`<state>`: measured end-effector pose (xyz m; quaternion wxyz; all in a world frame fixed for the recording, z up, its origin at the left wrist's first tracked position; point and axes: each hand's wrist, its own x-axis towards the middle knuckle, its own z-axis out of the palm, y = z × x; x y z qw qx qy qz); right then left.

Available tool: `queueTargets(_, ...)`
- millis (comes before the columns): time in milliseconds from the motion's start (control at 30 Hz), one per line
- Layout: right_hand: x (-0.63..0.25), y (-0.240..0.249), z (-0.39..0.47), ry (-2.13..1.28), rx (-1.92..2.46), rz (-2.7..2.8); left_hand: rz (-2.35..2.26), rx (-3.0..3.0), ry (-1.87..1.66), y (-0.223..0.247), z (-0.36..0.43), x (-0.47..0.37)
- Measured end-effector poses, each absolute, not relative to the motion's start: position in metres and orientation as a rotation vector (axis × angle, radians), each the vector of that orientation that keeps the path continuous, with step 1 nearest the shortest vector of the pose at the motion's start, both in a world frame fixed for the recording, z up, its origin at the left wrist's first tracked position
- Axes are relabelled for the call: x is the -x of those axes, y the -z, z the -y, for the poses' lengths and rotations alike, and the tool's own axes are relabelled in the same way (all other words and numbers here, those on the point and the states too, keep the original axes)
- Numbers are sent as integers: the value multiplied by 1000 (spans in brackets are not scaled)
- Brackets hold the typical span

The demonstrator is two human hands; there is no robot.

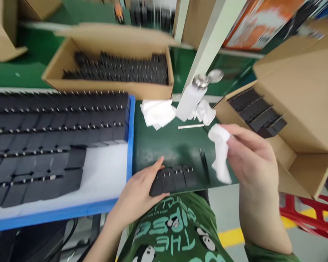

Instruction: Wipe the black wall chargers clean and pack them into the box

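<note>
My right hand (253,154) pinches a crumpled white wipe (221,154), which hangs over the right part of the green work surface. At the front edge, my left hand (140,187) grips the left end of a short row of black blocks (176,178), fingers on the far side and thumb on the near side. Small shiny metal contacts show along the top of these blocks. Right of the row lies a thin black fork-like tool (205,165), close to the wipe. A white pump bottle (191,96) with a metal top stands farther back.
A blue-edged tray (130,127) at left holds many rows of similar black blocks. Cardboard boxes with black parts stand at the back (112,85) and right (303,167). Folded white wipes (157,112), a crumpled wipe (206,112) and a white stick (190,126) lie mid-table. A post (207,43) rises behind.
</note>
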<state>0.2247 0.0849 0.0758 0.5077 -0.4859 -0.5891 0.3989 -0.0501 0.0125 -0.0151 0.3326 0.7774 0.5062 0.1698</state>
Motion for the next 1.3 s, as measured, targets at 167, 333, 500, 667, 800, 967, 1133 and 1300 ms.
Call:
queueTargets(167, -216, -95, -199, 7, 1123, 1851, -1375, -1899, -357, 20, -15, 48)
queueTargets(333, -199, -84, -230, 294, 1215, 2130, -1384, -1818, -374, 19, -15, 46)
queueTargets(500, -196, -62, -215, 390, 1269, 2080, -1360, -1843, -431, 19, -16, 46)
queueTargets(667, -199, -50, -221, 319, 1324, 2010, -1334, -1910, -479, 12, -17, 45)
queueTargets(800, -201, -40, -232, 272, 1317, 1975, -1335, -1901, -477, 11, -16, 45)
queueTargets(967, -201, -39, -235, 305, 1230, 1927, -1336, -1896, -483, 12, -14, 45)
queueTargets(1133, -200, -42, -235, 327, 1223, 1923, -1347, -1910, -492, 13, -15, 45)
queueTargets(1300, -199, -43, -234, 326, 1231, 1922, -1346, -1919, -497, 12, -14, 45)
